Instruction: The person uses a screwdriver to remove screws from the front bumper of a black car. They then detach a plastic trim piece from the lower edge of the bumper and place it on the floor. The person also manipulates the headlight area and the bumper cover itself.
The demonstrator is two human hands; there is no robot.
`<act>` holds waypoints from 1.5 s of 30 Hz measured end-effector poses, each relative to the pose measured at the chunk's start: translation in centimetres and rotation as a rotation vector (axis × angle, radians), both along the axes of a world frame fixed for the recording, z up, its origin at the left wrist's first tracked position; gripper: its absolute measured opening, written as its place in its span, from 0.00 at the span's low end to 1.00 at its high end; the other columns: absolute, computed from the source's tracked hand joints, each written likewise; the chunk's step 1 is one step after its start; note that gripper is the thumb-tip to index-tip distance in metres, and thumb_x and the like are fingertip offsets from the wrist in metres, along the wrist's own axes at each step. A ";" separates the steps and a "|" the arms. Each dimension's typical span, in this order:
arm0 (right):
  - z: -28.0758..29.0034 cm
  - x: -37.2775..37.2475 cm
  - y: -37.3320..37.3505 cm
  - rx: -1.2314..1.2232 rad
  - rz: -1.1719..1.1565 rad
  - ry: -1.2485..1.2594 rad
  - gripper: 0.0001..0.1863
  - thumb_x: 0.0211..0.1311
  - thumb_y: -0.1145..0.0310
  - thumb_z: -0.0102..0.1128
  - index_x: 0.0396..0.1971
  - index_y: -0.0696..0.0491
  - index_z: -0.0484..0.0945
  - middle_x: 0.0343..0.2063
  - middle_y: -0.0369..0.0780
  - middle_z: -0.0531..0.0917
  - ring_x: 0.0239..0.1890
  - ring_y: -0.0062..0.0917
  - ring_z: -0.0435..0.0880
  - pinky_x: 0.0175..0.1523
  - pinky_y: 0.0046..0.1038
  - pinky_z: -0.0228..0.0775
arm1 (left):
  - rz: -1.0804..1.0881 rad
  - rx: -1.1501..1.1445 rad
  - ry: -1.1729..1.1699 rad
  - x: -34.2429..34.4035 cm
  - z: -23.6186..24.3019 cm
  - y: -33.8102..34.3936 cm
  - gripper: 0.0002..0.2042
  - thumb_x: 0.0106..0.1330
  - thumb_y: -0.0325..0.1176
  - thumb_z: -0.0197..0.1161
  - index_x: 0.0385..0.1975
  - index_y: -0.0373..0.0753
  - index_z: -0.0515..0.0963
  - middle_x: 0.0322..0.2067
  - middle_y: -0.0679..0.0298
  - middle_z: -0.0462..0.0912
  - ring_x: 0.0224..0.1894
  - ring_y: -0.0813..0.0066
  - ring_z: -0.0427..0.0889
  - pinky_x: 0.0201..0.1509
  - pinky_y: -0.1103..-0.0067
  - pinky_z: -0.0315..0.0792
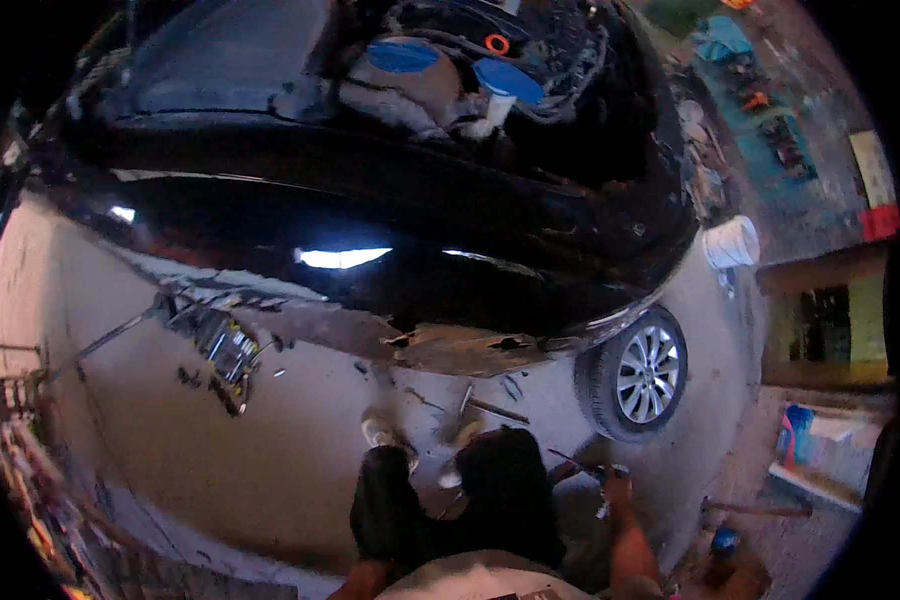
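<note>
My right hand is closed on a metal hand tool at the lower right, near a loose wheel with a silver multi-spoke rim. At the bottom edge, beside my dark trouser legs, a small part of my left hand or forearm shows; its fingers are hidden. Above my feet is a black car's body with a torn, rough lower edge. Its engine bay holds blue caps and an orange ring. A long bar tool lies on the floor near my feet.
A cluster of tools with a long handle lies on the floor at the left. A white bucket stands right of the car. Cluttered blue sheets, a dark yellowish box and a tray line the right side.
</note>
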State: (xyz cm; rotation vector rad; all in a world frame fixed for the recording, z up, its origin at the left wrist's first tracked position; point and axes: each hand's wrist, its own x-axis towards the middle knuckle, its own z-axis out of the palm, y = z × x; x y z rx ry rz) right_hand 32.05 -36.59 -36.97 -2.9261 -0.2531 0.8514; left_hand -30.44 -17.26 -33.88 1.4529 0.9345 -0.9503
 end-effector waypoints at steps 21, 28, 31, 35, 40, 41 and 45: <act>-50.4 -6.5 8.2 0.139 0.033 -0.129 0.19 0.57 0.58 0.55 0.42 0.57 0.74 0.33 0.52 0.82 0.37 0.47 0.82 0.44 0.45 0.71 | -0.151 1.881 -1.602 23.9 3.1 35.6 0.15 0.44 0.29 0.70 0.35 0.41 0.81 0.37 0.60 0.77 0.39 0.62 0.77 0.41 0.71 0.68; -49.8 -8.8 12.2 0.013 0.144 0.110 0.24 0.58 0.57 0.55 0.47 0.62 0.73 0.41 0.56 0.80 0.48 0.48 0.79 0.51 0.41 0.71 | -0.257 2.228 -1.326 31.0 14.2 35.8 0.31 0.53 0.37 0.68 0.59 0.38 0.68 0.60 0.52 0.67 0.61 0.53 0.66 0.64 0.61 0.57; -47.7 -6.9 15.3 0.091 0.086 0.079 0.25 0.58 0.57 0.55 0.47 0.62 0.73 0.41 0.56 0.80 0.48 0.48 0.78 0.52 0.41 0.70 | -0.307 2.301 -1.138 34.5 16.6 36.8 0.34 0.60 0.46 0.61 0.64 0.38 0.62 0.64 0.50 0.63 0.65 0.52 0.62 0.69 0.62 0.52; -47.9 -4.9 18.4 0.160 0.042 0.106 0.25 0.58 0.57 0.55 0.47 0.62 0.73 0.42 0.56 0.80 0.49 0.48 0.78 0.52 0.41 0.70 | -0.375 2.360 -0.978 39.9 18.1 36.3 0.34 0.63 0.53 0.54 0.65 0.39 0.61 0.65 0.51 0.62 0.67 0.54 0.60 0.71 0.62 0.51; -46.9 -2.2 21.3 0.169 0.079 0.112 0.25 0.58 0.56 0.55 0.48 0.62 0.73 0.43 0.56 0.79 0.49 0.48 0.78 0.53 0.41 0.70 | -0.375 2.328 -0.883 38.1 19.3 37.1 0.36 0.64 0.60 0.48 0.65 0.40 0.62 0.64 0.49 0.64 0.68 0.53 0.60 0.71 0.61 0.50; -47.1 -2.0 21.5 0.172 0.078 0.115 0.25 0.58 0.56 0.55 0.48 0.62 0.73 0.43 0.56 0.79 0.50 0.48 0.77 0.53 0.41 0.70 | -0.374 2.342 -0.865 38.4 19.5 37.2 0.35 0.64 0.60 0.48 0.65 0.40 0.62 0.63 0.48 0.64 0.67 0.51 0.61 0.71 0.61 0.50; -47.7 -1.5 21.5 0.176 0.073 0.133 0.25 0.58 0.56 0.56 0.48 0.62 0.73 0.44 0.56 0.79 0.50 0.48 0.77 0.54 0.41 0.69 | -0.399 2.262 -0.899 39.3 20.3 37.3 0.35 0.62 0.56 0.52 0.65 0.41 0.62 0.63 0.48 0.65 0.65 0.48 0.63 0.69 0.62 0.53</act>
